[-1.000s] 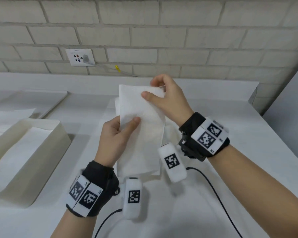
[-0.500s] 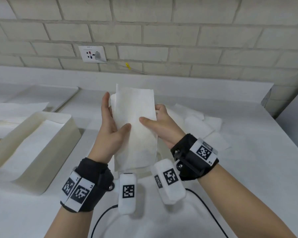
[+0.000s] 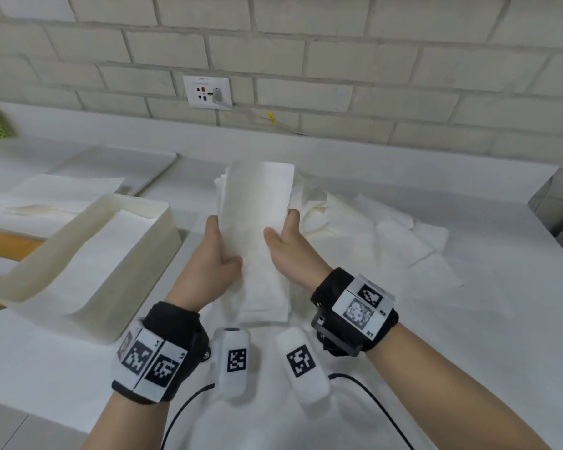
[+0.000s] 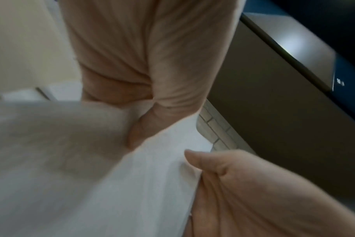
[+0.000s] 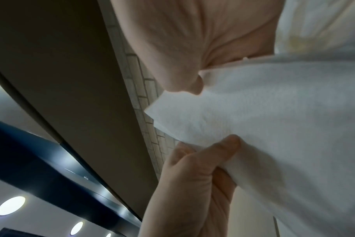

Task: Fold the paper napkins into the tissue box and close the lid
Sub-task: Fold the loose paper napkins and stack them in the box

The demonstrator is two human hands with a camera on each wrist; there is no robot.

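A folded white paper napkin (image 3: 257, 228) is held upright between both hands above the table. My left hand (image 3: 218, 251) pinches its left edge, thumb in front and fingers behind. My right hand (image 3: 283, 241) pinches the right edge the same way. The left wrist view shows the napkin (image 4: 144, 184) under my left thumb (image 4: 203, 160); the right wrist view shows the napkin (image 5: 263, 120) pinched by my right thumb (image 5: 229, 144). The open cream tissue box (image 3: 137, 254) stands to the left with napkins lying inside. More loose napkins (image 3: 387, 235) lie spread to the right.
A flat white lid or tray (image 3: 127, 164) lies behind the box, with a napkin stack (image 3: 56, 193) beside it. A wall socket (image 3: 207, 92) sits on the brick wall. Black cables (image 3: 371, 394) trail near the table's front edge (image 3: 30, 417).
My right hand came down from the napkin's top corner to its right edge. The napkin now looks narrower, and the view has swung left, showing more of the box.
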